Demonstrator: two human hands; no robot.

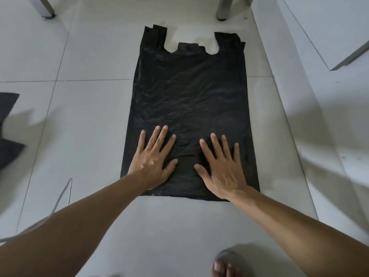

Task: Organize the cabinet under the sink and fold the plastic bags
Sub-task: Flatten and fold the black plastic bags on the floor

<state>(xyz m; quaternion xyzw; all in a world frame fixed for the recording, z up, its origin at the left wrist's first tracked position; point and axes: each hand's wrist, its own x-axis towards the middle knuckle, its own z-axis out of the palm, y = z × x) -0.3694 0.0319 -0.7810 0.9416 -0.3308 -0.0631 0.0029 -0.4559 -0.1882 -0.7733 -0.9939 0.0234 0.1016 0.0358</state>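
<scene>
A black plastic bag (189, 92) lies spread flat on the pale tiled floor (89, 116), its two handles pointing away from me. My left hand (153, 158) presses flat on the bag's near left part with fingers straight and spread. My right hand (221, 166) presses flat on the near right part, fingers also spread. Both palms lie on the plastic just above its bottom edge.
More black plastic (8, 132) lies at the left edge. Two grey furniture legs (224, 9) stand beyond the bag. A white cabinet panel (329, 33) fills the upper right. A thin grey cable (61, 194) runs along the floor by my left arm. My toes (223, 266) show at the bottom.
</scene>
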